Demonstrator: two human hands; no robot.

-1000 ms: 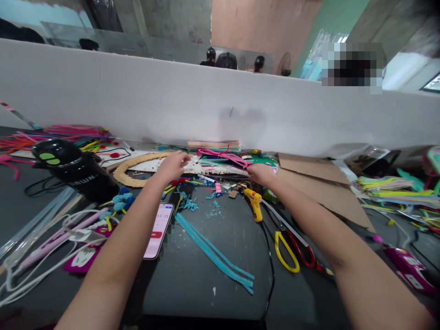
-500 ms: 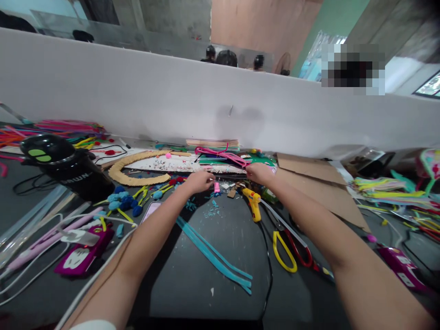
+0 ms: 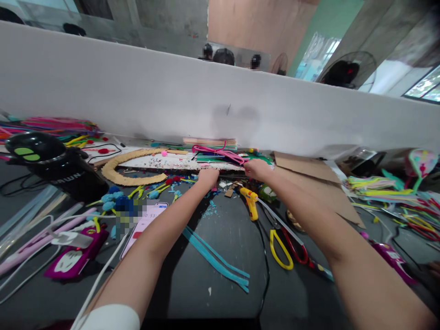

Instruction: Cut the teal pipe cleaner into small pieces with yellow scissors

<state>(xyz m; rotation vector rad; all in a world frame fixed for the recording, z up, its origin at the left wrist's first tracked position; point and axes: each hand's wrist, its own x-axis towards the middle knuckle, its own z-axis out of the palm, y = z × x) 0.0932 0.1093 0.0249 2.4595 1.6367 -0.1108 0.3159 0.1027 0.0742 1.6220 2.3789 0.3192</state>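
My left hand (image 3: pixel 208 177) is closed at the front edge of a white board (image 3: pixel 137 162) strewn with small scraps. Its fingertips are hidden, so what they grip does not show. My right hand (image 3: pixel 257 169) is closed at the board's right part, beside the end of a bundle of pink pipe cleaners (image 3: pixel 220 153). I cannot tell whether it holds the bundle or the board edge. A yellow glue gun (image 3: pixel 250 201) lies just below my right hand. Light blue strips (image 3: pixel 216 260) lie on the table between my forearms.
A ring-shaped corrugated cardboard piece (image 3: pixel 113 173), a black tumbler (image 3: pixel 58 167) and a phone (image 3: pixel 147 222) are on the left. Yellow-and-red-handled scissors (image 3: pixel 282 250) and cardboard sheets (image 3: pixel 316 183) lie right. A white cable (image 3: pixel 99 279) runs by my left forearm. A white partition (image 3: pixel 165 96) stands behind.
My left hand has moved right, from beside the cardboard ring to the board's front edge near the middle, and closed there. My right hand has stayed at the board's right part.
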